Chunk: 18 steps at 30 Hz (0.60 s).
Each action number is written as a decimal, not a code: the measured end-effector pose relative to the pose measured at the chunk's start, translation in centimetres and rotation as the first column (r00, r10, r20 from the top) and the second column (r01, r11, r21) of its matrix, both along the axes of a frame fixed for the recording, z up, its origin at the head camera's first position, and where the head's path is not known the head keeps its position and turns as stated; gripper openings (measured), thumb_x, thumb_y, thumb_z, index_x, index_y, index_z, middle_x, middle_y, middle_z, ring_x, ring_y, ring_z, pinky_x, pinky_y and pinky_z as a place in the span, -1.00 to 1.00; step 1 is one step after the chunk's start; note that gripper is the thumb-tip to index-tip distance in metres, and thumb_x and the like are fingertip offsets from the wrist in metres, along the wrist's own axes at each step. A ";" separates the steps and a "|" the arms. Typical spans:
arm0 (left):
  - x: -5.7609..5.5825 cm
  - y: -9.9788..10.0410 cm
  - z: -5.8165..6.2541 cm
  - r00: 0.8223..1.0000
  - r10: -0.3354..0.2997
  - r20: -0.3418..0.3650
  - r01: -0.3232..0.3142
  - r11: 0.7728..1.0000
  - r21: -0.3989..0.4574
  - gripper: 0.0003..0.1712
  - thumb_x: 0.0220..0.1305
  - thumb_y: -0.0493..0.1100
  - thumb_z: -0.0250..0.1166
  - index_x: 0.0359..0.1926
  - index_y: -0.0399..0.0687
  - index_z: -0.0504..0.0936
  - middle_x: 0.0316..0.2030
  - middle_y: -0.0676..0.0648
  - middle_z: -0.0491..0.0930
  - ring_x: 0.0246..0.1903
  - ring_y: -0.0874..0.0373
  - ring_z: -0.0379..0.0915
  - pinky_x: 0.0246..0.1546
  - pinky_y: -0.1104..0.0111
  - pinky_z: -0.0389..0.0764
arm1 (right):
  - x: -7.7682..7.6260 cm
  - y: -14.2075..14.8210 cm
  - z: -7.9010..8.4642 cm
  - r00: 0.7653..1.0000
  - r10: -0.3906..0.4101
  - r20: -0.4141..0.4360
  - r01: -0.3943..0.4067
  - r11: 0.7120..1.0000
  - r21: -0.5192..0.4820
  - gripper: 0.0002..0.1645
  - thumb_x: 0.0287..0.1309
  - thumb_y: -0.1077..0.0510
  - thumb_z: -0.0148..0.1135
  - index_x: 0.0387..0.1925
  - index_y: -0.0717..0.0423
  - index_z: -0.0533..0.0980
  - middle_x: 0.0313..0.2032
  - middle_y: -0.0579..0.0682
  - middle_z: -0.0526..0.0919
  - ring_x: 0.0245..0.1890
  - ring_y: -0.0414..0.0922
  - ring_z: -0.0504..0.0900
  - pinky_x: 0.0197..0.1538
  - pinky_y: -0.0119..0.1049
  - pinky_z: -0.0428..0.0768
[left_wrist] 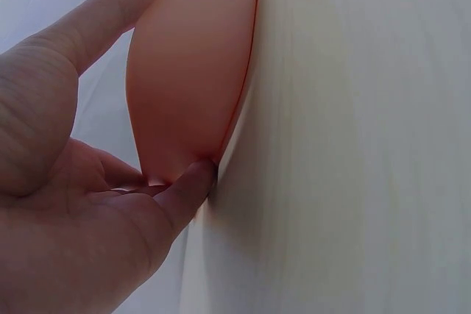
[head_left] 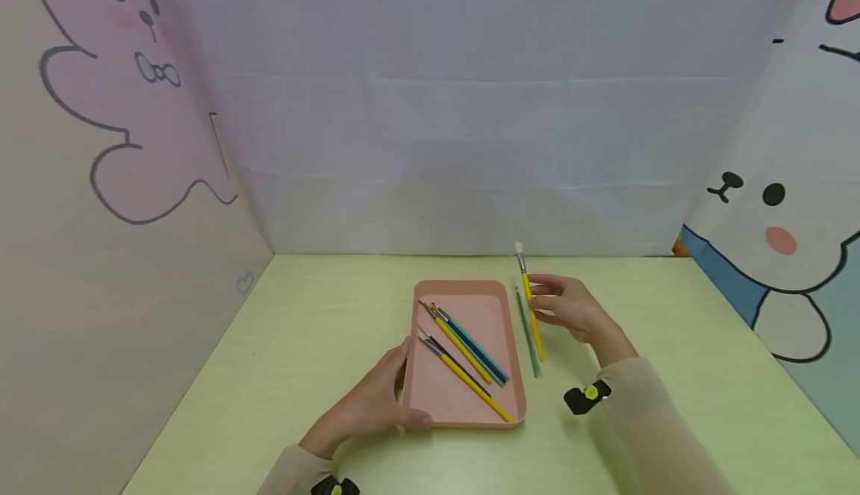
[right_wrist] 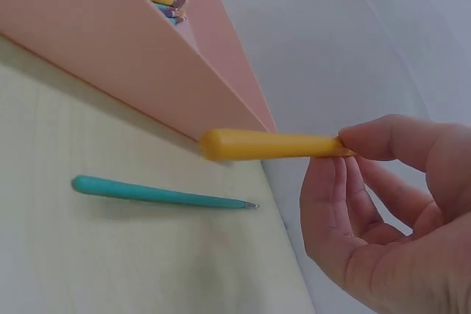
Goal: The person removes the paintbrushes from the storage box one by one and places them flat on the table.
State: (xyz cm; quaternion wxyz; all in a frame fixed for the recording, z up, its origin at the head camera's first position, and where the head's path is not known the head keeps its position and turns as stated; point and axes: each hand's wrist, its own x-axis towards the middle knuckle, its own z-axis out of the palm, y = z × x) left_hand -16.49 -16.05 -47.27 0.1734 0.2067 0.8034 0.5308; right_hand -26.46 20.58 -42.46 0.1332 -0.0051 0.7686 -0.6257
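Observation:
My right hand (head_left: pixel 569 307) pinches a yellow paintbrush (head_left: pixel 530 295) with pale bristles between thumb and fingers, bristles pointing away from me. In the right wrist view the brush's rounded handle end (right_wrist: pixel 243 144) is held above the table. A green paintbrush (head_left: pixel 527 332) lies on the table beneath it, along the right side of a pink tray (head_left: pixel 460 287). My left hand (head_left: pixel 373 394) grips the tray's near left corner, thumb on the front wall and fingers at the left side. Several yellow, teal and dark paintbrushes (head_left: pixel 463 349) lie slanted inside the tray.
The pale yellow-green table (head_left: pixel 322 316) runs back to a white cloth wall (head_left: pixel 430 144). Side panels with a pink cartoon animal (head_left: pixel 161 151) and a white cartoon animal (head_left: pixel 806 174) stand at left and right.

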 end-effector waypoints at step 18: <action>0.0 0.2 1.1 1.000 0.009 -0.005 -0.009 0.999 -0.038 0.55 0.01 0.00 0.74 0.74 0.14 -0.20 0.44 -0.18 0.24 0.17 0.02 0.47 0.27 0.18 0.57 | 1.3 1.0 -2.3 0.996 -0.094 0.001 0.094 0.995 0.036 -0.22 0.38 0.36 0.29 0.56 0.30 0.29 0.33 0.40 0.45 -0.10 -0.14 0.65 -0.01 -0.26 0.76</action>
